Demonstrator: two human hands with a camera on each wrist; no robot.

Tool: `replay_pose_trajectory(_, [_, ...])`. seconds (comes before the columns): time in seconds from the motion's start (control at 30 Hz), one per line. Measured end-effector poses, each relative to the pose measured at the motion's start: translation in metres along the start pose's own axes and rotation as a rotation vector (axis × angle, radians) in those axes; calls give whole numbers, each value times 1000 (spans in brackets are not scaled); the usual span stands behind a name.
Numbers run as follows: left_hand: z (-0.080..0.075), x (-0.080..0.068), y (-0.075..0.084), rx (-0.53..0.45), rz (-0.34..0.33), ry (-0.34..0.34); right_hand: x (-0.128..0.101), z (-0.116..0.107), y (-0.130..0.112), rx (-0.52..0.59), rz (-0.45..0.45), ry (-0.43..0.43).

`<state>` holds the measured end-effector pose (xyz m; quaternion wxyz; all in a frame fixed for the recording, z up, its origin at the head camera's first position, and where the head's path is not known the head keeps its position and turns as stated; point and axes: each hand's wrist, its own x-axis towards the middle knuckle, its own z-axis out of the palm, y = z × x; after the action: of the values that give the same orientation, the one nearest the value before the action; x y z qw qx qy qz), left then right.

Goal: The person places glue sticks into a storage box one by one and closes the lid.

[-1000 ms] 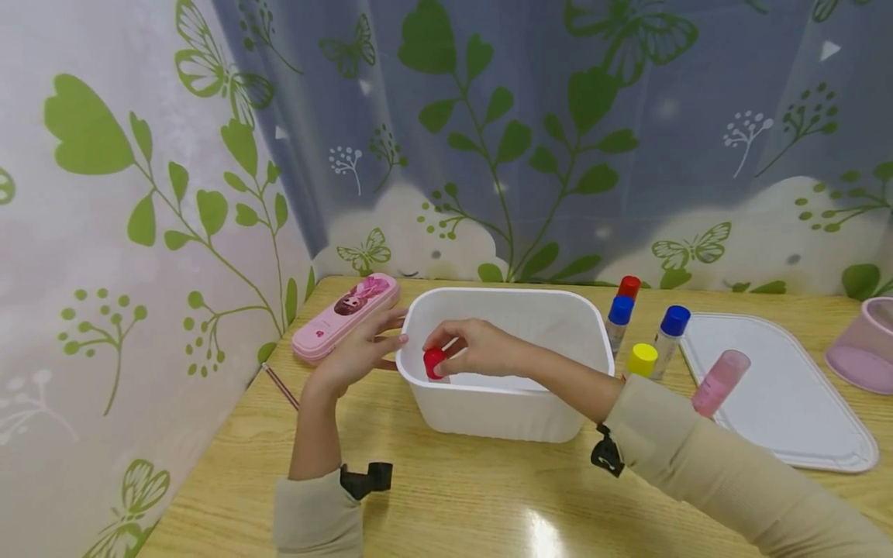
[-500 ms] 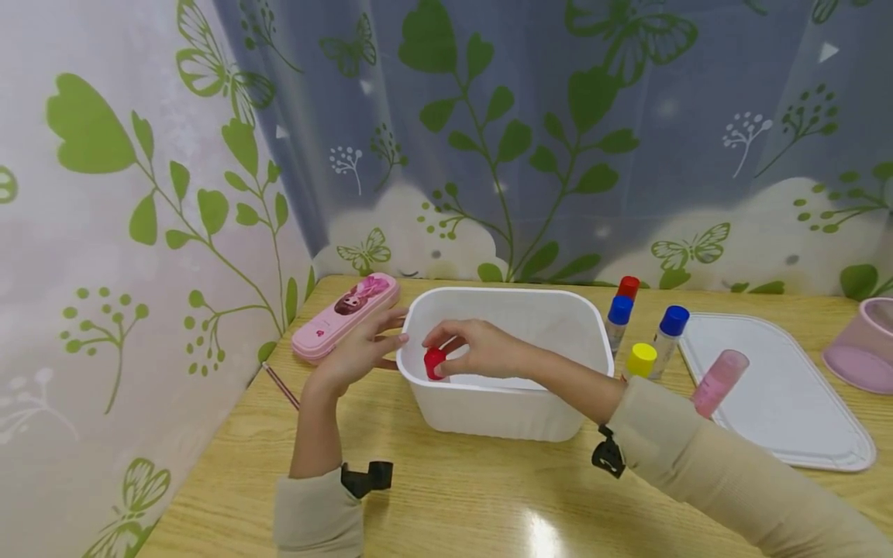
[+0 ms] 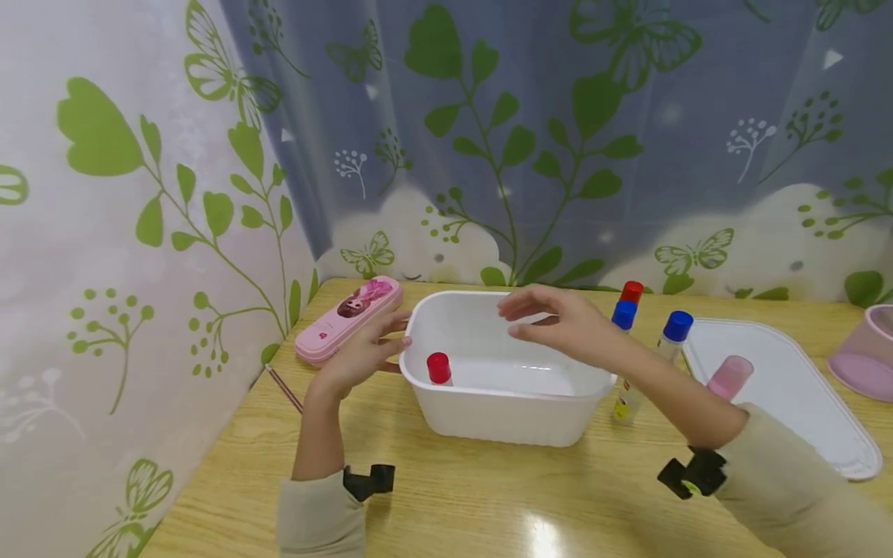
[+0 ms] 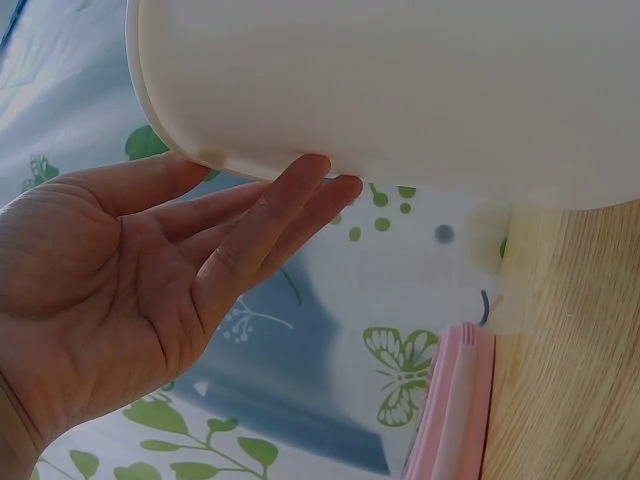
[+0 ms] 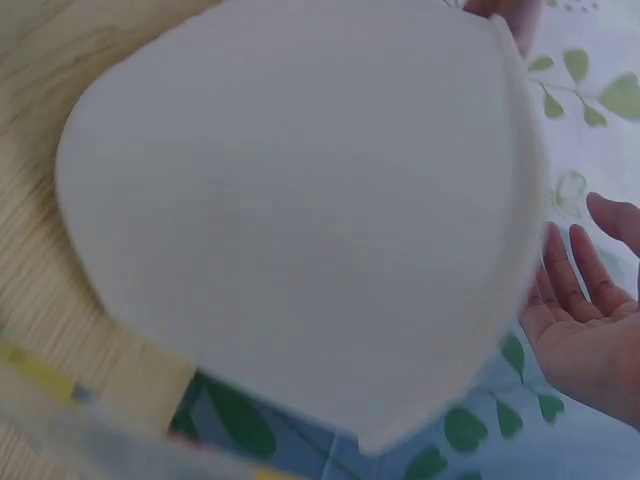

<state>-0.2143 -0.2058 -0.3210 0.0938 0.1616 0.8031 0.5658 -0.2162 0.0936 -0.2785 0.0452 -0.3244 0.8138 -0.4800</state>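
My right hand [image 3: 558, 322] hovers over tub [image 3: 509, 422], fingers loose, grasping nothing. Red-capped bottle [image 3: 439, 369] stands upright inside tub at left front corner, long axis vertical, down and left of right hand, apart from it. My left hand [image 3: 359, 353] flat against tub's left outer wall, fingers straight, touching rim; nearer to bottle, but wall between. Capped bottles [image 3: 670, 337] stand on bench [image 3: 474, 496] just right of tub.
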Motion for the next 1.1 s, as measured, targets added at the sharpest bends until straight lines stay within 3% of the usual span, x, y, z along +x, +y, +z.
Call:
replay_pose_trajectory(0.23, [-3,-1,0,5,-9,2,-52,-40,1,-68,68,163])
replay_pose_trajectory(0.47, [-6,-3,-1,10,-8,2,-90,-48,24,-226,169,298])
replay_pose_trajectory(0.63, [-5,-5,1,10,-4,5,-105,-44,44,-280,226,339])
replay_pose_trajectory(1.1, [1,0,1,-9,7,-14,-118,-31,83,-242,150,430])
